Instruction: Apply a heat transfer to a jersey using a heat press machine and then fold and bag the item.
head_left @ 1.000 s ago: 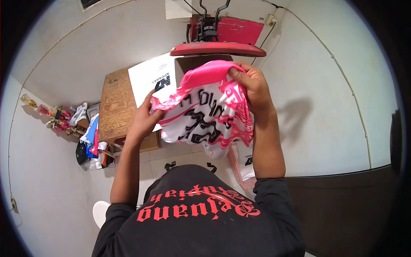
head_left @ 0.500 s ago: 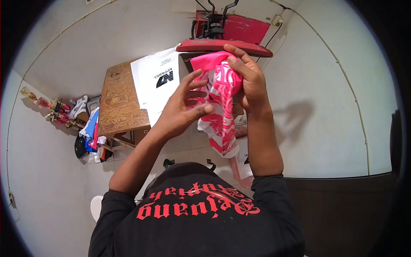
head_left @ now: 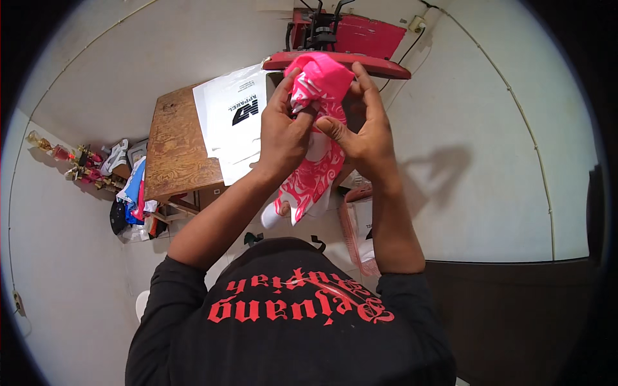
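Note:
A bright pink-and-white patterned garment [head_left: 315, 161] hangs in front of me, bunched and folded, with a plain pink band at its top and white parts at its lower end. My left hand [head_left: 283, 132] is closed on the upper part of the cloth, thumb and fingers pinching it below the band. Beside the garment's right edge is my right hand [head_left: 370, 132], its fingers stretched apart and its thumb near or against the fabric. Folds hide part of the left fingertips.
Behind the garment stands a red heat press [head_left: 380, 67]. White printed bags [head_left: 225, 122] lie on a wooden table [head_left: 177, 148] to the left. Piled clothes [head_left: 136, 186] and trophies [head_left: 71, 154] sit farther left. Below my right forearm is a pink basket [head_left: 351, 225]; a dark panel [head_left: 508, 315] fills the lower right.
The left hand has closed on the garment, and the right hand has let go and spread its fingers. The garment's top has moved up a little, and its lower end has swung left.

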### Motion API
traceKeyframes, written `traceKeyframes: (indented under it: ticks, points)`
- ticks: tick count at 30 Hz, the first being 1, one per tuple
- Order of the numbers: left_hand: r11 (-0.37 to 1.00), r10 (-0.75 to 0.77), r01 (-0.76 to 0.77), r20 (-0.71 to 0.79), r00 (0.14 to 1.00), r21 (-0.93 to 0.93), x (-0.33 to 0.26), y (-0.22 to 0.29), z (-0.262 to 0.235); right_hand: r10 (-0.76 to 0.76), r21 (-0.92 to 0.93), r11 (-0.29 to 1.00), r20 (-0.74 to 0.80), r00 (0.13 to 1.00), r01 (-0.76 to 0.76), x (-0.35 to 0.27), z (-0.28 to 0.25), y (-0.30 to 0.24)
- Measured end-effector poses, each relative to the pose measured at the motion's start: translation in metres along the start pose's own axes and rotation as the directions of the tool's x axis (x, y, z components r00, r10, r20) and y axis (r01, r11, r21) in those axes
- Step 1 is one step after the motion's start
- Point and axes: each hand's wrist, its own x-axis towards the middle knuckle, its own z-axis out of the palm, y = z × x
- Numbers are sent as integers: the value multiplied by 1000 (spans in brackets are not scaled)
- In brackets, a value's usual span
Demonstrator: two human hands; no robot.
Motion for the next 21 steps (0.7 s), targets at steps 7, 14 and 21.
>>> traceKeyframes:
  ticks: [7,14,21]
  points:
    - [946,-202,267,312,928,-182,2,-1,-3,304,243,935,-171,937,-259,-4,-13,27]
    - [966,-68,87,-83,994,243,14,-54,-54,172,597,798,-98,980,-80,25,-29,26]
    - [898,-432,418,450,781,137,25,-96,-83,50,684,716,145,988,-137,53,-62,20]
